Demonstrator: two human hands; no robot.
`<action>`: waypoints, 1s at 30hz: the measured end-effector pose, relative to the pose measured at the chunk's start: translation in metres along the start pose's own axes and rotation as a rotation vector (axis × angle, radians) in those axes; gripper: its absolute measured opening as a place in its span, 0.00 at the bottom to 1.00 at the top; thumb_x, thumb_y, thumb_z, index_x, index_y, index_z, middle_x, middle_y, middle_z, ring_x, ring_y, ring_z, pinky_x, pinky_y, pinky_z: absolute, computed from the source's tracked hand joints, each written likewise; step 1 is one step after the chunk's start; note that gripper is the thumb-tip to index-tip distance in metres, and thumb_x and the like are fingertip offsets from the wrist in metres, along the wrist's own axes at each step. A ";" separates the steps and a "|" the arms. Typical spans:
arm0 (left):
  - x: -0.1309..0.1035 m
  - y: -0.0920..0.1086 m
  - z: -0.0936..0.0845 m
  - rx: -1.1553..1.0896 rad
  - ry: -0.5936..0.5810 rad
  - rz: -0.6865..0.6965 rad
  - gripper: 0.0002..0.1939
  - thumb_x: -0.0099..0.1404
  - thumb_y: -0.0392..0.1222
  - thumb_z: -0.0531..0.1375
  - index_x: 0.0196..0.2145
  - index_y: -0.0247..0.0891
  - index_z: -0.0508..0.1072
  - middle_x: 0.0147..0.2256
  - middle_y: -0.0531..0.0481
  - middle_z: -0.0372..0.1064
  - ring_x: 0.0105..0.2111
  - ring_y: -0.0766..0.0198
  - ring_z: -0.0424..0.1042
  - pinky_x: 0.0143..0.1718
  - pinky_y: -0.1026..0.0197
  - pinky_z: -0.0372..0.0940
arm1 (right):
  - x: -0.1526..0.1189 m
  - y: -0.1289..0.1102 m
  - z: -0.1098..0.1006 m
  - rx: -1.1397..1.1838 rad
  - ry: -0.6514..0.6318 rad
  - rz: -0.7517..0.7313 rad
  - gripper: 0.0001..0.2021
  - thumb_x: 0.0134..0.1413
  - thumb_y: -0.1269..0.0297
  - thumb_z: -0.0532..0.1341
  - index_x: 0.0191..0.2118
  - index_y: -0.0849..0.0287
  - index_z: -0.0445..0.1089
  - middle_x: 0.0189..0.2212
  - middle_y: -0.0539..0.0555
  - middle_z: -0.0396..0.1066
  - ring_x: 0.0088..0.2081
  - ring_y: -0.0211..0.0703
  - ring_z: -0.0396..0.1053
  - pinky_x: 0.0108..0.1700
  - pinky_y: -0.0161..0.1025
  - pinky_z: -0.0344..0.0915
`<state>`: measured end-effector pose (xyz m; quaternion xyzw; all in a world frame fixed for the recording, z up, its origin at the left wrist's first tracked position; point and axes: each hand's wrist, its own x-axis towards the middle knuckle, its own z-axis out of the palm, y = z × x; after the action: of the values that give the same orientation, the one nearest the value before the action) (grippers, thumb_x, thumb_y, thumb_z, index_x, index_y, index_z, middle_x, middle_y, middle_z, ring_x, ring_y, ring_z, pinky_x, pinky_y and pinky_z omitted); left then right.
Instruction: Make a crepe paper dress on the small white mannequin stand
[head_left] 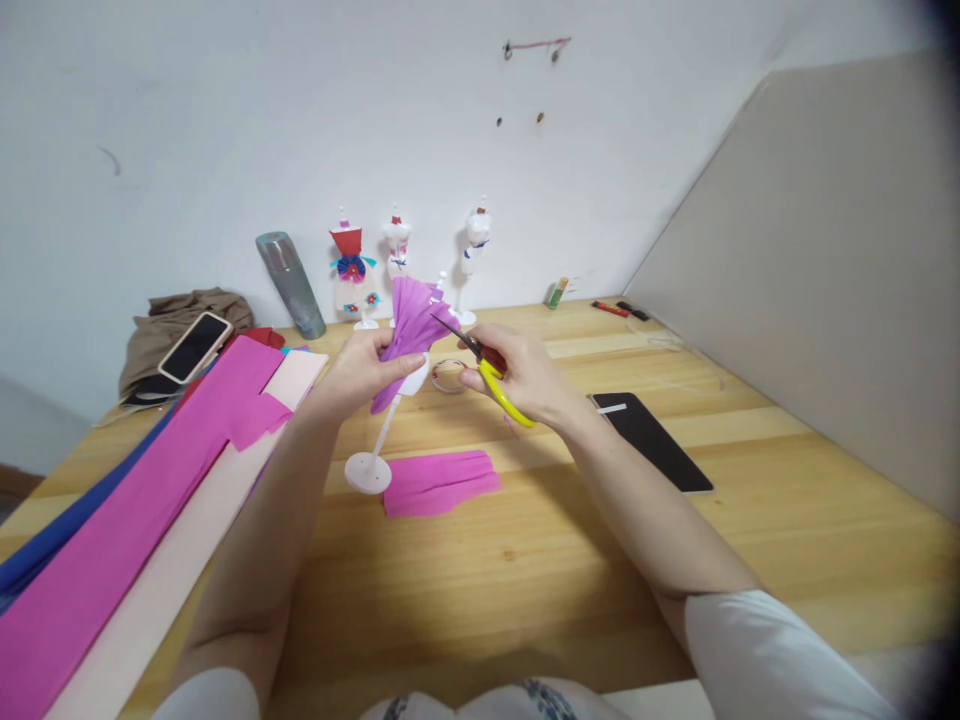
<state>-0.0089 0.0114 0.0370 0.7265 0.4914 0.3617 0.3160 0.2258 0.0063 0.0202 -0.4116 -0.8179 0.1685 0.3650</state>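
My left hand (369,368) is closed around a small white dress form (385,428) with gathered purple crepe paper (414,322) wrapped on it. The form is tilted, and its round base points toward me, just above the table. In my right hand (517,370) are scissors (504,392) with yellow handles, their dark blades touching or very near the right edge of the purple paper. Whether the blades are parted is hard to see. Under the form, a strip of magenta crepe paper (442,482) lies on the wooden table.
Long magenta (112,530), blue and pale pink paper strips cover the table's left side. Behind them are a phone (196,347), brown cloth (161,325) and a bottle (291,285). Decorated dress forms (349,265) stand by the wall. A black tablet-like slab (652,440) lies right.
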 end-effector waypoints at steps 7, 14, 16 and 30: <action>-0.001 0.002 -0.002 -0.016 -0.033 -0.003 0.15 0.58 0.51 0.64 0.27 0.36 0.70 0.23 0.55 0.61 0.25 0.68 0.59 0.26 0.62 0.53 | -0.001 -0.003 0.000 -0.027 0.021 -0.005 0.22 0.55 0.41 0.62 0.30 0.57 0.61 0.25 0.48 0.59 0.28 0.39 0.55 0.33 0.39 0.47; -0.001 0.000 -0.003 -0.023 -0.047 -0.015 0.15 0.58 0.52 0.65 0.28 0.36 0.71 0.23 0.56 0.61 0.24 0.68 0.59 0.25 0.64 0.52 | -0.001 -0.003 -0.001 -0.036 0.037 0.014 0.25 0.55 0.38 0.62 0.29 0.56 0.61 0.23 0.47 0.58 0.27 0.39 0.55 0.33 0.39 0.47; -0.001 -0.001 -0.003 -0.021 -0.046 -0.027 0.16 0.58 0.52 0.65 0.28 0.35 0.71 0.23 0.56 0.61 0.24 0.68 0.60 0.25 0.64 0.53 | -0.001 -0.003 -0.001 -0.041 0.042 0.020 0.25 0.54 0.38 0.62 0.28 0.56 0.60 0.23 0.47 0.58 0.27 0.39 0.55 0.33 0.39 0.47; -0.001 -0.003 -0.003 -0.057 -0.038 -0.051 0.15 0.58 0.51 0.66 0.31 0.35 0.73 0.24 0.56 0.62 0.25 0.67 0.62 0.26 0.64 0.55 | 0.000 -0.002 -0.001 -0.080 0.030 0.057 0.21 0.53 0.47 0.68 0.27 0.56 0.62 0.22 0.46 0.57 0.26 0.38 0.55 0.32 0.38 0.46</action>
<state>-0.0127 0.0112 0.0360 0.7114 0.4932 0.3534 0.3548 0.2253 0.0048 0.0219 -0.4516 -0.8063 0.1400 0.3554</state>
